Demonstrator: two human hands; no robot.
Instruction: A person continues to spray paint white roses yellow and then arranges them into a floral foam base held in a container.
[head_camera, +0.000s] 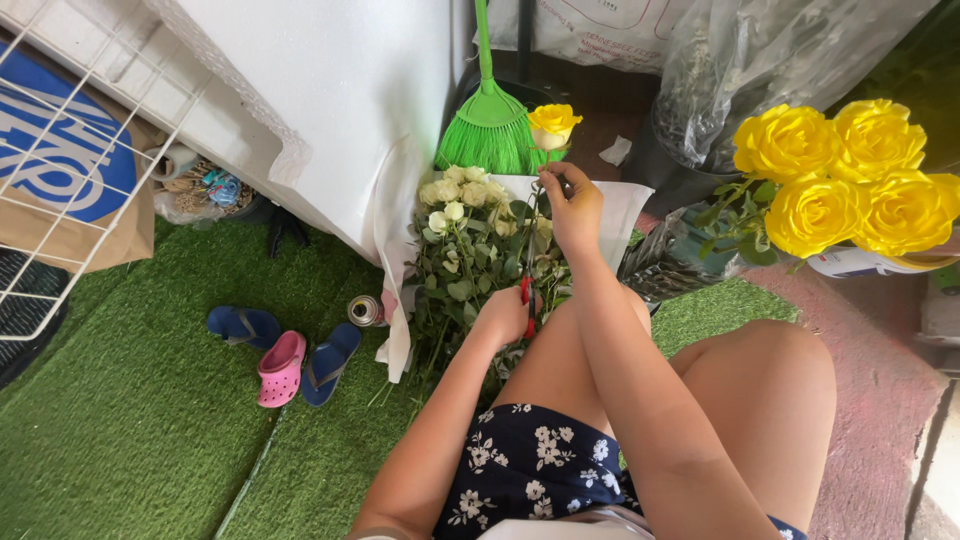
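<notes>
rose: single yellow rose (553, 126) on thin green stem, upper centre; light, petals fragile.
right hand (574, 208): fingers pinch stem under bloom.
left hand (505, 315): clenched on red-handled scissors (526, 300).

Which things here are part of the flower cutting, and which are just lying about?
In use: yellow rose held by right hand; red-handled scissors in left hand; pale rose bundle.

Lying about: green broom, blue flip-flops, pink clog, yellow rose bunch.
</notes>
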